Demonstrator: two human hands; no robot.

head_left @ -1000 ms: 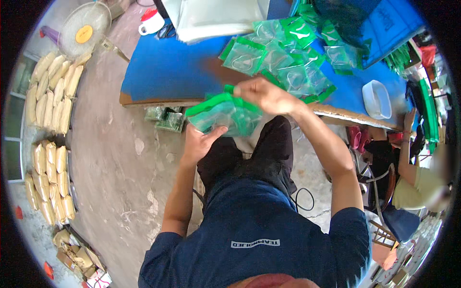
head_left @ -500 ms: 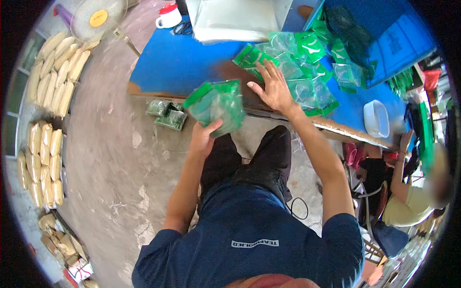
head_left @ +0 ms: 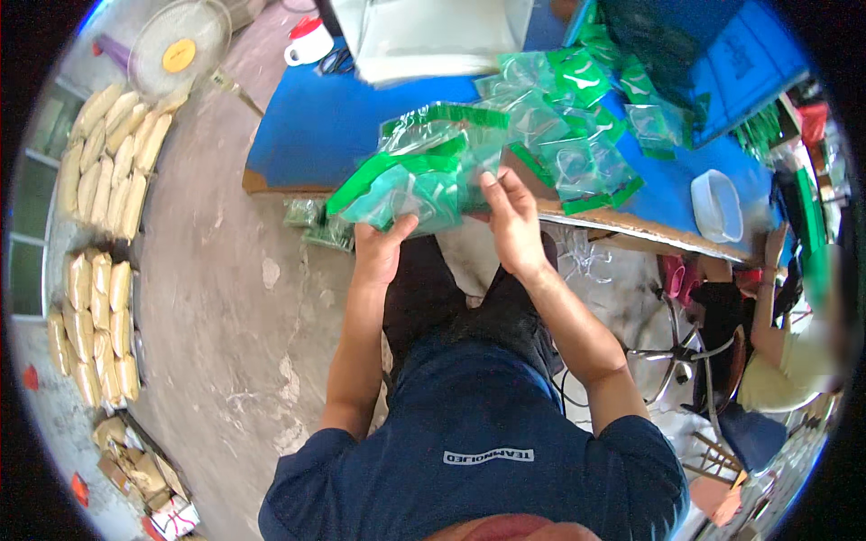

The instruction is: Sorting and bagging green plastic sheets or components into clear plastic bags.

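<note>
Several clear plastic packets with green bands (head_left: 397,194) are fanned out in my left hand (head_left: 379,252), its thumb pressed over their near edge. My right hand (head_left: 516,221) pinches the near right corner of another clear and green packet (head_left: 474,149), which overlaps the held ones. Both hands are just off the front edge of the blue table (head_left: 307,117), above my lap. To the right of my right hand, a loose pile of similar packets (head_left: 577,158) spreads over the tabletop. What each packet contains is hard to make out.
A white container (head_left: 433,41) with clear sheets stands at the back, beside a red-lidded white mug (head_left: 309,41). A clear plastic tub (head_left: 717,207) sits near the right edge. Below the front edge are bundled packets (head_left: 307,216). Another person (head_left: 780,361) works at far right.
My right hand has come back from the pile toward my left, now gripping a packet. The packets in my left hand have fanned out and lie nearer the table edge.
</note>
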